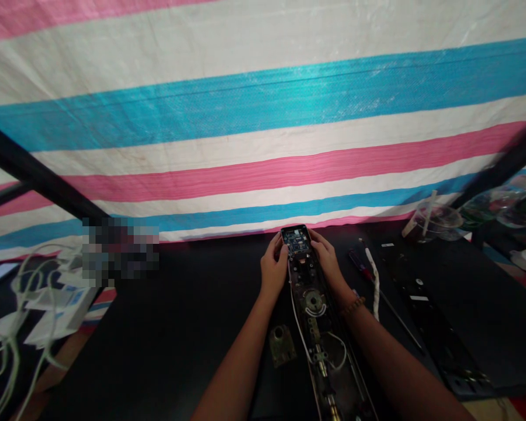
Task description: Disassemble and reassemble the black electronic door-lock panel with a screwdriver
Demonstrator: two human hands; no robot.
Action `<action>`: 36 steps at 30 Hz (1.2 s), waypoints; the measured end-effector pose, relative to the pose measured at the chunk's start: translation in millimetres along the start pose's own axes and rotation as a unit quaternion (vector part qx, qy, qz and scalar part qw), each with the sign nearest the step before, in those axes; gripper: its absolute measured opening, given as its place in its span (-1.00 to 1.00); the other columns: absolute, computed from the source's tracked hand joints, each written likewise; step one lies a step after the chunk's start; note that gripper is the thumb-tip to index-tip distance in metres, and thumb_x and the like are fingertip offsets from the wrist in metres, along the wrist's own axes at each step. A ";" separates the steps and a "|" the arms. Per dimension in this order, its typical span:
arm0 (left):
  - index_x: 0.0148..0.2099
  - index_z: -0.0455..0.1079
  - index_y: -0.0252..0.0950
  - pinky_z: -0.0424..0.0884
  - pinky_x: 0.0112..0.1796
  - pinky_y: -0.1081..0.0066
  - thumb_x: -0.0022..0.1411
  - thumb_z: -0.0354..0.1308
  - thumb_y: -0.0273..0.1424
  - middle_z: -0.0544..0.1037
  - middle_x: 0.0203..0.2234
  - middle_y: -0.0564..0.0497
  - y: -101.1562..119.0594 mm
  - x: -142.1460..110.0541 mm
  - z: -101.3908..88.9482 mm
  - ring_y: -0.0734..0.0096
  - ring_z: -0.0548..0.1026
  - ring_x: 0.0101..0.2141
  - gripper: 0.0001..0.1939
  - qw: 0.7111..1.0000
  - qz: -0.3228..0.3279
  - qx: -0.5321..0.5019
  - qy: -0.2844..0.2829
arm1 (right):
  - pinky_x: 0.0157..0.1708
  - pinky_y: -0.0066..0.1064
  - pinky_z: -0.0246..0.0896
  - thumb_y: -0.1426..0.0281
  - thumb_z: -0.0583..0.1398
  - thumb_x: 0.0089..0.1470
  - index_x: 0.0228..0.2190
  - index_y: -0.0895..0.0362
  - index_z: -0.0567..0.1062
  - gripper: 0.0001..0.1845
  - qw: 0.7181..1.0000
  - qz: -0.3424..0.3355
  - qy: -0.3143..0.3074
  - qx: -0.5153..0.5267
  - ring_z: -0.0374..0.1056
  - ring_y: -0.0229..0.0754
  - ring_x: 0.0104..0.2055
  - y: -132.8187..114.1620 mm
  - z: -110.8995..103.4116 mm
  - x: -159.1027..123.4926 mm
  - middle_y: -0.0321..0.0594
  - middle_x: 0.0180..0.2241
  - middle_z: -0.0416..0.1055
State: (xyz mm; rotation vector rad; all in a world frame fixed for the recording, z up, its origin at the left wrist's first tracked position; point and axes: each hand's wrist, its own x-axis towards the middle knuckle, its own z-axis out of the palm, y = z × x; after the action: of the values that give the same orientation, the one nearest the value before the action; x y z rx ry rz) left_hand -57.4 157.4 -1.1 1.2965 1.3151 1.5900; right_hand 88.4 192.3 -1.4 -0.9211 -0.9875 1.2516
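Your left hand (274, 261) and right hand (326, 257) hold opposite edges of the far end of a long, open dark housing (341, 380), which lies between your forearms over the black table (201, 327). Inside it sit a circuit board (297, 241), a round part (314, 301) and brass-coloured rods (322, 367). Far right, a clear cup (447, 219) holds a straw (429, 213).

No words or numbers could be read, the white label (418, 298) on the black panel (442, 342) being too small.
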 end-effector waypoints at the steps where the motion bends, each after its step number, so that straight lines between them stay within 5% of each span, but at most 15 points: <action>1: 0.22 0.36 -0.25 0.37 0.13 0.19 0.33 0.09 -0.28 0.51 0.11 -0.12 -0.8 0.2 0.0 0.21 0.48 0.11 -0.55 1.000 -0.001 0.009 0.004 | 0.11 -0.12 0.25 0.30 0.24 -0.06 -0.13 0.10 0.61 -0.60 1.000 0.003 0.001 -0.002 0.44 -0.02 0.01 0.4 -0.1 0.4 -0.14 -0.05 0.57; 21: 0.05 0.49 -0.27 0.41 0.05 0.18 0.33 0.06 -0.30 0.60 -0.05 -0.13 -12.1 4.5 -2.9 0.21 0.55 -0.03 -0.67 0.996 -0.013 0.087 0.006 | -0.13 -0.20 0.35 0.28 0.27 -0.09 -0.27 0.14 0.60 -0.70 0.998 0.005 0.025 -0.064 0.47 -0.06 -0.21 7.2 0.4 3.4 -0.13 -0.26 0.59; 36: 0.06 0.46 -0.27 0.40 0.04 0.21 0.33 0.04 -0.31 0.59 -0.05 -0.12 -5.5 4.3 -2.1 0.24 0.55 -0.03 -0.68 0.997 -0.007 0.082 0.010 | -0.13 -0.23 0.34 0.24 0.25 -0.09 -0.28 0.13 0.60 -0.68 0.997 0.008 0.036 -0.069 0.44 -0.06 -0.19 3.7 0.9 3.4 -0.15 -0.26 0.58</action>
State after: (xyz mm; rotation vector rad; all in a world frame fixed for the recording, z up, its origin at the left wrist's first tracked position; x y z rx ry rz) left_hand -61.0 162.1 -5.3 1.3691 1.4910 1.5140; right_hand 86.5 196.1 -4.3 -1.0763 -1.0215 1.1666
